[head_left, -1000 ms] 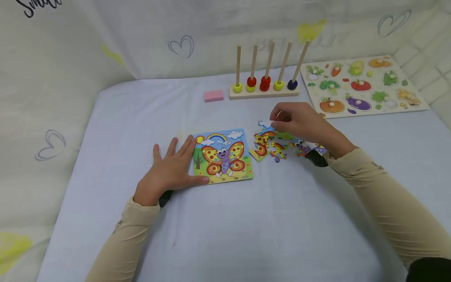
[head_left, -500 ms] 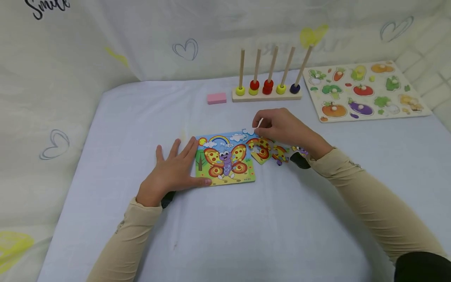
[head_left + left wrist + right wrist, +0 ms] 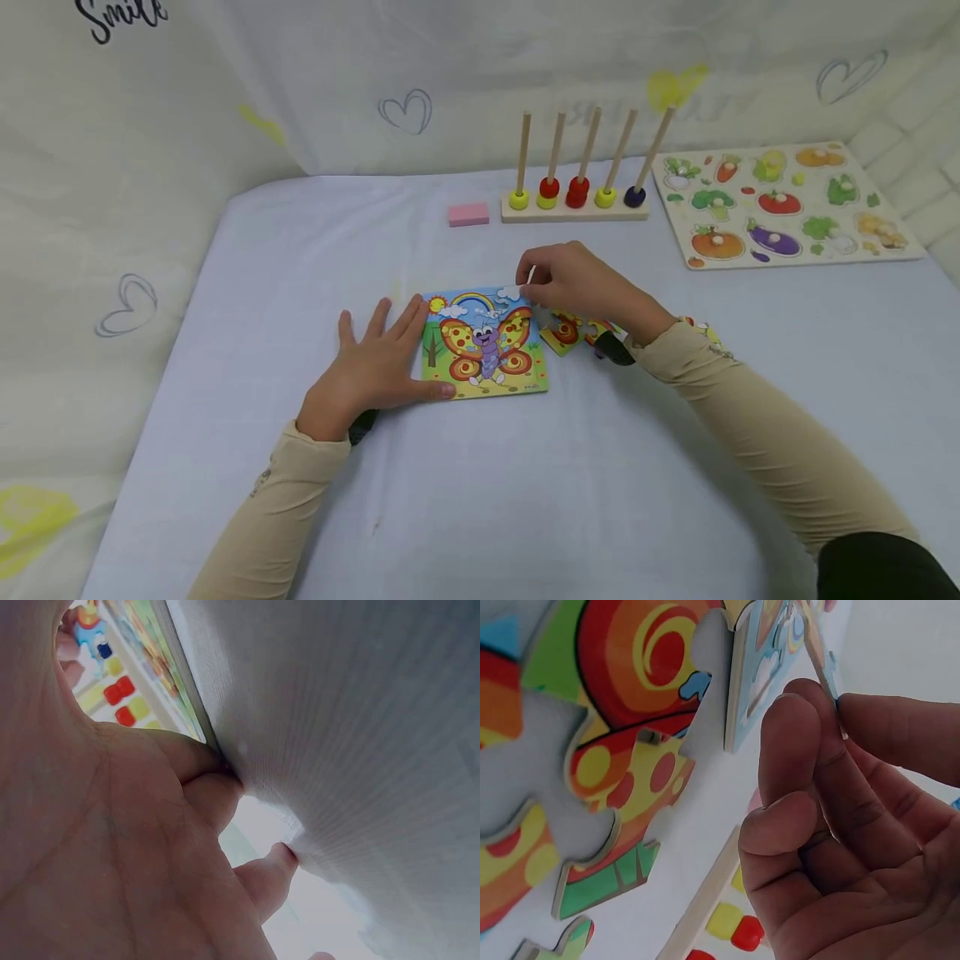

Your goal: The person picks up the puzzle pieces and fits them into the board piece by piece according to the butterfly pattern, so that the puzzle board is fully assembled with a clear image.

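Observation:
In the head view a square butterfly picture puzzle [image 3: 487,379] lies on the white-covered table. My left hand [image 3: 366,371] is spread flat at its left side, with thumb and forefinger touching the board's edge. Between thumb and fingertips my right hand [image 3: 585,287] pinches a thin puzzle piece [image 3: 819,656], held over the board's upper right corner. The right wrist view shows it edge-on, tilted up from the board. Several loose puzzle pieces [image 3: 564,332] lie right of the board, partly hidden under the right hand and wrist.
Behind stands a wooden peg stacker [image 3: 573,212] with coloured beads on upright pegs. A pink block [image 3: 468,215] lies left of it. At the back right is a vegetable knob puzzle board [image 3: 806,179]. A printed cloth [image 3: 465,83] hangs behind the table.
My right hand has moved left with the pinched piece, from above the loose pieces to the board's upper right corner. The left hand keeps its place at the board. The head view has shifted slightly.

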The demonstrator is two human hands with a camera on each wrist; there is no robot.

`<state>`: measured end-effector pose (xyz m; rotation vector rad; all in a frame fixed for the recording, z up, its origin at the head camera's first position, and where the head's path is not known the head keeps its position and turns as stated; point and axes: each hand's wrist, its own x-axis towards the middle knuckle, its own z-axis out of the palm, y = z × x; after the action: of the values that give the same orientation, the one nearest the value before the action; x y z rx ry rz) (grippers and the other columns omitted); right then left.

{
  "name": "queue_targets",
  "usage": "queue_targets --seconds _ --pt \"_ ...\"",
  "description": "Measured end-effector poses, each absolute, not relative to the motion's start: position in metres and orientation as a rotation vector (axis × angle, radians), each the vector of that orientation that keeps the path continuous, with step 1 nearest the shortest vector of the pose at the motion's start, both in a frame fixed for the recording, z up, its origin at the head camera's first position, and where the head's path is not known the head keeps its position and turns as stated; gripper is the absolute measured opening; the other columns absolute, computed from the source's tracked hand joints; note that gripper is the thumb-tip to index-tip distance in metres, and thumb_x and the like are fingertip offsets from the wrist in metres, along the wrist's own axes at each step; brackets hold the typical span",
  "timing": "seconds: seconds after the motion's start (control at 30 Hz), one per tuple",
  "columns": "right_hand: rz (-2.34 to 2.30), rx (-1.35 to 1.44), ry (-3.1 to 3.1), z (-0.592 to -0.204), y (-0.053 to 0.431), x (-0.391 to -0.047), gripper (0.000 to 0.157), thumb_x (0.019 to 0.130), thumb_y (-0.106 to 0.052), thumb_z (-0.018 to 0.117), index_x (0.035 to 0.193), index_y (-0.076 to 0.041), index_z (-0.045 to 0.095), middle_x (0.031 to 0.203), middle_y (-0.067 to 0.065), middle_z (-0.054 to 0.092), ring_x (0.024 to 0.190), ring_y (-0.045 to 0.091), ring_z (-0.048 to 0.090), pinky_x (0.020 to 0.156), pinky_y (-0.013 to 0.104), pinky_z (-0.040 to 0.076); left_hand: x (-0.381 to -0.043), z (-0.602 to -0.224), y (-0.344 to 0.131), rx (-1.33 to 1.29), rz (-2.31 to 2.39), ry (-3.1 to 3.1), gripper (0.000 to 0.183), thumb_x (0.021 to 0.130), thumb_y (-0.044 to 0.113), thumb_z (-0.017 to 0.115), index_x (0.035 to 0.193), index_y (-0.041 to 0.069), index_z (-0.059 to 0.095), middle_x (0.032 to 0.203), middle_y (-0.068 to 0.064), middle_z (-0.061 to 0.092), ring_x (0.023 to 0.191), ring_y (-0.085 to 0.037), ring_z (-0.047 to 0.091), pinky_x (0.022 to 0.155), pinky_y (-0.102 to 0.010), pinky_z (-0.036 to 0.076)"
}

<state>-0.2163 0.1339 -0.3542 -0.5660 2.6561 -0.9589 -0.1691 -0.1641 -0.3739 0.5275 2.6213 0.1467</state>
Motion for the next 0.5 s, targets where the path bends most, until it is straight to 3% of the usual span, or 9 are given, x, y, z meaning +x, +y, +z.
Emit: queue_targets --seconds 0.5 --pt "-0.906 -0.522 2.657 -0.358 0.120 -0.221 0.012 0.103 -0.008 0.068 0.104 0.001 0.075 0.087 0.009 0.072 0.076 0.024 0.062 0.069 0.034 0.053 -0.170 -0.375 -0.164 0.512 0.153 2.626 0.130 0.084 0.077 0.074 0.174 0.016 0.002 0.180 -0.001 -0.003 0.162 -0.044 -0.009 0.117 -0.077 -0.014"
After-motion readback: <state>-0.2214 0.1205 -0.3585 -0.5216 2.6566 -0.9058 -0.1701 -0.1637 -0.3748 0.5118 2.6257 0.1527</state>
